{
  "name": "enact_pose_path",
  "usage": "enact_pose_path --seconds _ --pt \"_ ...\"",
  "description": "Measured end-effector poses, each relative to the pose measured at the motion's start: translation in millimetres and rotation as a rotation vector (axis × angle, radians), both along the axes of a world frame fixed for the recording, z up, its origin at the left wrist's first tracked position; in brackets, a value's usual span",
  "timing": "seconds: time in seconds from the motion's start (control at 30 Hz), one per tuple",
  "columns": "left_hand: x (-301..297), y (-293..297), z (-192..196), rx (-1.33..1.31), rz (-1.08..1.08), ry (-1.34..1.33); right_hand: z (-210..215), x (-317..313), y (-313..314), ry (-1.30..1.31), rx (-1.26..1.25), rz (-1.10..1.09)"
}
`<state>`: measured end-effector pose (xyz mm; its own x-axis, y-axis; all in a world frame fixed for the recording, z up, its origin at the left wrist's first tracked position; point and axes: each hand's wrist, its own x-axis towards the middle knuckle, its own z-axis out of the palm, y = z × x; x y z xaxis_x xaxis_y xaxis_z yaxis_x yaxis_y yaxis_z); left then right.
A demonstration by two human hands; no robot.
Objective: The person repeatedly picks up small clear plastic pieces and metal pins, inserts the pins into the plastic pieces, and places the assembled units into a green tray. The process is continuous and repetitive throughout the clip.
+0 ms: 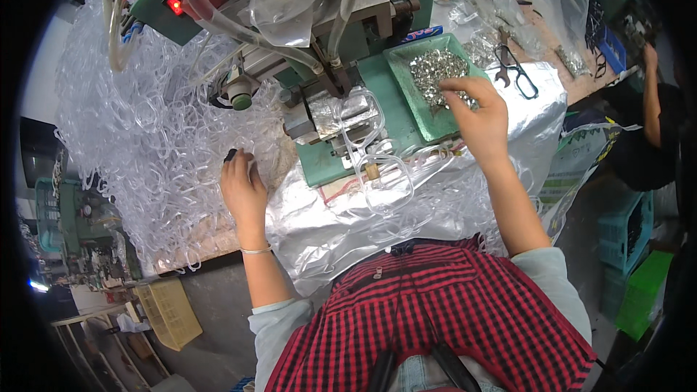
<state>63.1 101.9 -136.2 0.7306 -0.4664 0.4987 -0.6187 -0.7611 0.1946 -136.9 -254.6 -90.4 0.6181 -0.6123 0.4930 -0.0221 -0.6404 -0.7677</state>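
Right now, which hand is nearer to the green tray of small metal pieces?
The right hand: its fingertips are over the green tray. The left hand is farther, left of the machine, beside the pile of clear plastic.

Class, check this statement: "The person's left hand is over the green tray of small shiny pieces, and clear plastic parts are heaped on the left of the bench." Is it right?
Not quite: the head view shows the right hand over the green tray of small shiny pieces. The clear plastic parts are indeed heaped on the left.
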Motion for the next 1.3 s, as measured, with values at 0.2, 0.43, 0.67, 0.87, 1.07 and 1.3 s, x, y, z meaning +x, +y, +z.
enact_pose_path --seconds 0.2,0.43,0.67,0.87,1.07,1.3 --pt "-12.5 -32.3 25.7 -0.659 0.139 0.067 48.2 56.8 36.6 -0.138 0.403 0.444" --pt "-41.5 -50.9 52.8 -1.127 -0.193 0.220 41.8 69.0 59.6 -0.174 0.489 0.394" --pt "-35.6 -110.3 135.4 -1.167 -0.620 -0.018 55.1 73.6 75.6 -0.222 0.703 0.478" --pt "-52.0 -98.2 120.6 -1.048 -0.753 -0.107 60.4 47.0 63.8 -0.160 0.527 0.644" --pt "-71.4 -119.2 83.5 -0.573 -0.923 -0.240 -23.9 32.1 -10.8 0.415 -0.519 -0.225" --pt "-66.8 -125.9 79.1 -0.367 -0.989 -0.387 -55.3 28.3 -31.4 0.180 -0.490 -0.150"
